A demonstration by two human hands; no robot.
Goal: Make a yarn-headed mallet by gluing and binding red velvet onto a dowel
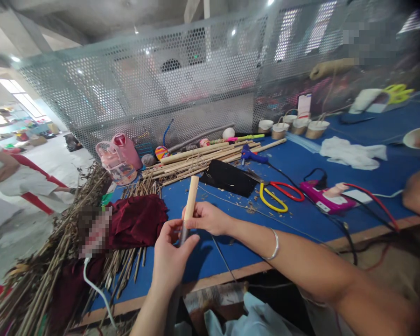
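Note:
My left hand [173, 249] is wrapped around a grey tube-like length [184, 234] at the lower end of a pale wooden stick [192, 198]. The fingers of my right hand [208, 218] pinch the stick just above it; the stick stands nearly upright, tilted slightly right. Whether the grey length is a separate piece is hard to tell. Beyond my hands a black sheet [229, 178] lies on the blue table [203, 254]. Scissors [278, 193] with one yellow and one red handle rest right of it, near a blue glue gun [254, 155].
Pale sticks [210, 156] lie in a pile at the back. On the left are dark red cloth [138, 219] and a heap of dry stalks [56, 247]. A purple power strip [327, 198] with cables sits on the right. Behind stands a perforated metal screen [154, 88]. Other people's arms show at both sides.

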